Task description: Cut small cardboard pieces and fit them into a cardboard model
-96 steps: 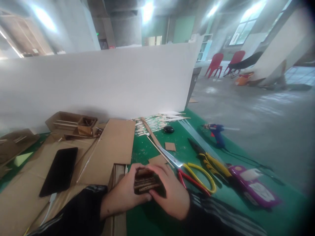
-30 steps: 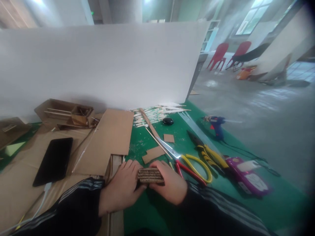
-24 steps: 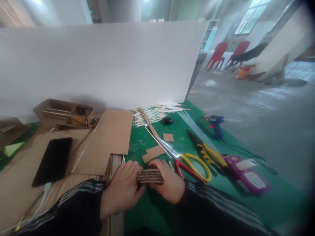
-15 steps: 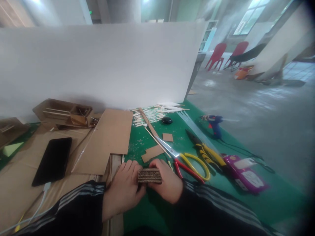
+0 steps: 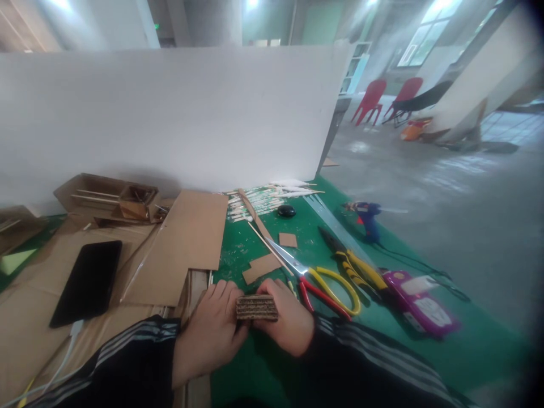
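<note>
A small block of stacked cardboard layers is held between my two hands, its corrugated edge facing up toward me. My left hand grips its left end, fingers curled, thumb below. My right hand pinches the right end between thumb and fingers. Just right of my right hand lie scissors with one red and one yellow handle. Beyond my hands, cardboard scraps and a small cardboard square rest on the green tabletop.
Pliers, a purple device and a blue glue gun lie right. At left are a phone, cardboard sheets and a cardboard box structure. White-tipped sticks lie before a white panel.
The view has shifted slightly, so the scene sits a little lower and farther left. Both hands keep the same hold on the cardboard block.
</note>
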`<state>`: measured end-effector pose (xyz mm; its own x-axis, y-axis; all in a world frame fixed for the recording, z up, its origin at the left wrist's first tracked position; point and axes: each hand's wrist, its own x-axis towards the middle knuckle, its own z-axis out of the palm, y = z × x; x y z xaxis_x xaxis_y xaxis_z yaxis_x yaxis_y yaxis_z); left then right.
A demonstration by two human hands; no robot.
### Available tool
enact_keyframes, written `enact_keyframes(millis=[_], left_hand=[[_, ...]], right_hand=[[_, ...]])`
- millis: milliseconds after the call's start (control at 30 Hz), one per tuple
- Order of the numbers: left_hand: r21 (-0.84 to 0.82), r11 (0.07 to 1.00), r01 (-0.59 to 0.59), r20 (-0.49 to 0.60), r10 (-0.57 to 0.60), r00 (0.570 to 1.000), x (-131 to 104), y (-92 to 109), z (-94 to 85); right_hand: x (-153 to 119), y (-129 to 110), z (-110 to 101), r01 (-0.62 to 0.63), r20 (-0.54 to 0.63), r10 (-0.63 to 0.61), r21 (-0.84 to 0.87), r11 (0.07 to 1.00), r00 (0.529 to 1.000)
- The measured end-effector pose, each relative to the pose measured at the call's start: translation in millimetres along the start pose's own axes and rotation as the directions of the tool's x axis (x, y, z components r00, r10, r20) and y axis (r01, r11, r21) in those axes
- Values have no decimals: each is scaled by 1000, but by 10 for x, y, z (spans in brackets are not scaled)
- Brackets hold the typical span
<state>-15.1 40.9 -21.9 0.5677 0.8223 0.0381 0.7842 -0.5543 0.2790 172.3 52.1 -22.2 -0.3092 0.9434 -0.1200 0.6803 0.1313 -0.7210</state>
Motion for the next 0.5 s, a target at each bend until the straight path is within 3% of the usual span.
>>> enact_keyframes(millis=[267,367,500], left_hand=[[-50,999,-9,-17,9,1000,5,7,-17],[-104,994,-40,-53,35,998,23,-83,-213],[-75,996,48,-248,-65,967,46,-448,-601]], right_hand=[[14,-6,-17,48,-10,-48,-10,999,999],[11,-8,-155,95,-103,-87,81,992,991],[-7,13,-450,185,-262,-104,307,934,960]])
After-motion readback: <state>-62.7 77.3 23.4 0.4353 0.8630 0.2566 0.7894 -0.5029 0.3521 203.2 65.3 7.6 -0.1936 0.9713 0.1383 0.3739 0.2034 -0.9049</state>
